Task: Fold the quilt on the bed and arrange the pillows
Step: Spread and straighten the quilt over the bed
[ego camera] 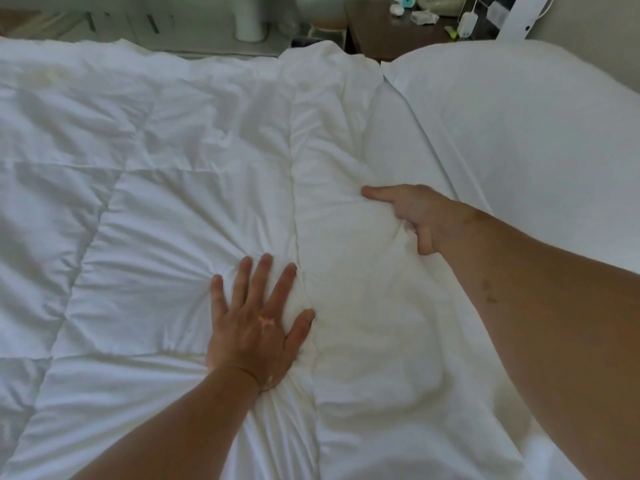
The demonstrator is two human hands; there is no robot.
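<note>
The left hand (256, 323) lies flat and open on the quilt (156, 202), its fingers (263, 271) spread and pointing toward 12 o'clock, the palm pressing the padding down so that creases fan out around it. Its thumb rests against the edge of a turned-over band of the same quilt. The right hand (419, 216), at about 2 o'clock from the left and apart from it, grips that band from its other side: the thumb (377, 194) lies along the top, pointing toward 9 o'clock, while the other fingers curl into the cloth and are mostly hidden. The quilt is white, stitched into large squares, and covers the bed from the 9 o'clock edge of the view to past the middle. Its folded band is the long feature, running from 12 o'clock to 6 o'clock between the two hands, thick and rumpled. Toward 3 o'clock of the band a smoother white sheet (408, 140) shows, and beyond it, at 2 o'clock, a plump white pillow (536, 133) lies on the bed. Past the far edge of the bed, at 12 to 1 o'clock, stands a dark brown nightstand (377, 36) with small blurred items on top, and at 11 o'clock a white cylinder (248, 19) stands on a pale floor.
</note>
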